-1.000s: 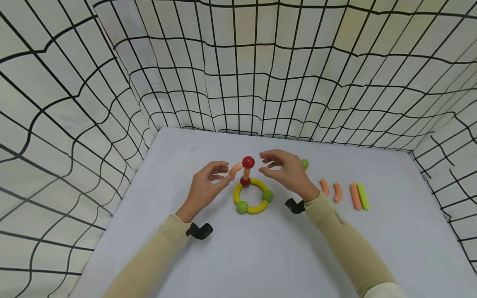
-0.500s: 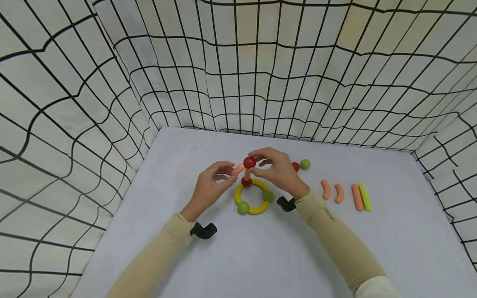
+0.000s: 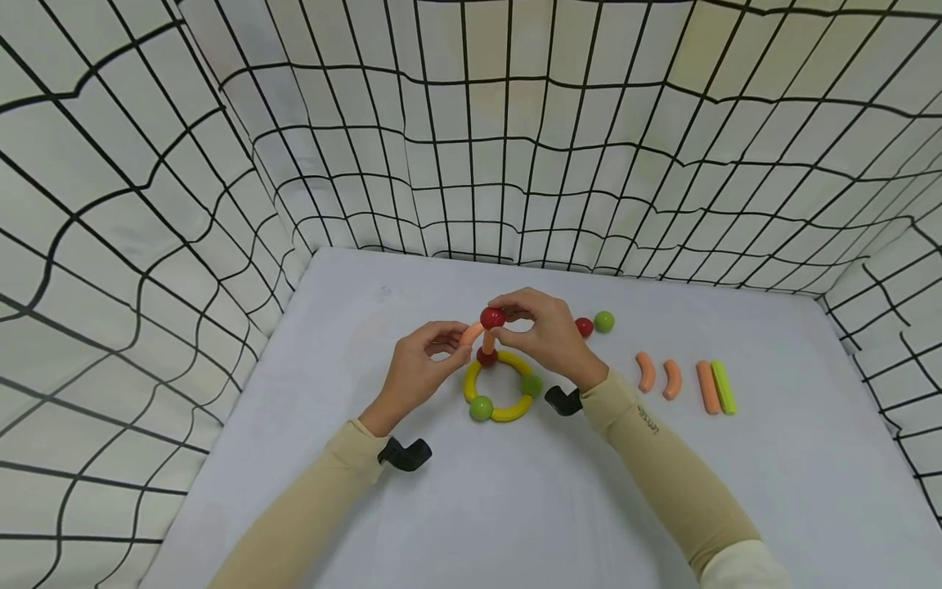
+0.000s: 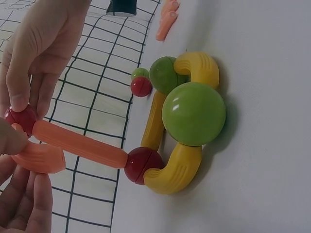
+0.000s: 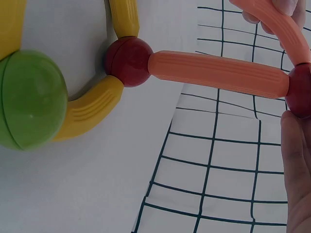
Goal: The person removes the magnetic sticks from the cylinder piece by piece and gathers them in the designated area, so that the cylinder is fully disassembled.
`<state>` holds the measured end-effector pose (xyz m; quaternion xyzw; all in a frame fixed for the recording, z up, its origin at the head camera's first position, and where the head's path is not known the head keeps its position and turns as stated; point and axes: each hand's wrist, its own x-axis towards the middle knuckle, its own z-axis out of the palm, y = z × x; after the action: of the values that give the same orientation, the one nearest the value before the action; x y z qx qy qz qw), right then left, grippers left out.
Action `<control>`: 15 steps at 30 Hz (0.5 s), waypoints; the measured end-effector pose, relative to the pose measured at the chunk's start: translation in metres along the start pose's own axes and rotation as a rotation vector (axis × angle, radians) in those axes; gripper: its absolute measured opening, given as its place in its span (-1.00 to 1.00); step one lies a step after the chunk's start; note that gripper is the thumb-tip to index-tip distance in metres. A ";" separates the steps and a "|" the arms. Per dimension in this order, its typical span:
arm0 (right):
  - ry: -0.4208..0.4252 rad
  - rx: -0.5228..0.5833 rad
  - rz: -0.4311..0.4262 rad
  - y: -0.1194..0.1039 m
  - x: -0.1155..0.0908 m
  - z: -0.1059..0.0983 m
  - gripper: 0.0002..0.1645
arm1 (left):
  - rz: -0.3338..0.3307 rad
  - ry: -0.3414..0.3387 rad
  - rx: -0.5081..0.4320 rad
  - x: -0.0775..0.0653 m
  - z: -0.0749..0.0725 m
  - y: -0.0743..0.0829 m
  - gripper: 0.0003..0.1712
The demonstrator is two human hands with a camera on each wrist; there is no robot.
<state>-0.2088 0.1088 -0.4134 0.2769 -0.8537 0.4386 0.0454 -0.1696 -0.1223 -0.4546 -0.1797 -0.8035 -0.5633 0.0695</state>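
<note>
A ring of curved yellow rods [image 3: 471, 382] joined by two green balls [image 3: 482, 408] and a red ball [image 4: 144, 165] lies on the table. From that red ball a straight orange rod [image 5: 218, 73] stands upright, topped by another red ball [image 3: 492, 318]. My right hand [image 3: 548, 327] pinches this top ball between thumb and fingers. On its left, my left hand [image 3: 419, 364] pinches a curved orange rod [image 3: 472, 334], whose end meets the top ball in the right wrist view.
Right of the hands lie a loose red ball [image 3: 584, 327] and green ball [image 3: 603, 321]. Farther right are two curved orange rods [image 3: 673, 379], a straight orange rod [image 3: 708, 387] and a lime-green rod [image 3: 724, 387]. Black netting [image 3: 471, 151] over white walls surrounds the table [image 3: 515, 507].
My right hand has moved left and taken hold of the top red ball. My left hand has shifted slightly right with the curved orange rod, bringing it against the ball.
</note>
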 end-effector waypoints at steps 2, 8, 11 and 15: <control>0.000 -0.002 -0.006 0.000 0.000 0.000 -0.55 | -0.001 -0.002 -0.003 0.000 -0.001 0.000 -0.62; 0.000 -0.015 -0.020 0.000 0.002 0.000 -0.55 | -0.011 -0.010 -0.016 0.002 -0.003 0.002 -0.61; 0.005 -0.017 -0.018 0.000 0.002 0.000 -0.56 | -0.020 -0.020 0.003 0.001 -0.005 0.002 -0.62; -0.023 -0.027 -0.025 -0.002 0.000 -0.001 -0.57 | -0.050 -0.024 0.002 -0.002 -0.010 -0.002 -0.63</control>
<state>-0.2083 0.1087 -0.4110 0.2922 -0.8564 0.4233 0.0448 -0.1697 -0.1327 -0.4529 -0.1663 -0.8092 -0.5617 0.0461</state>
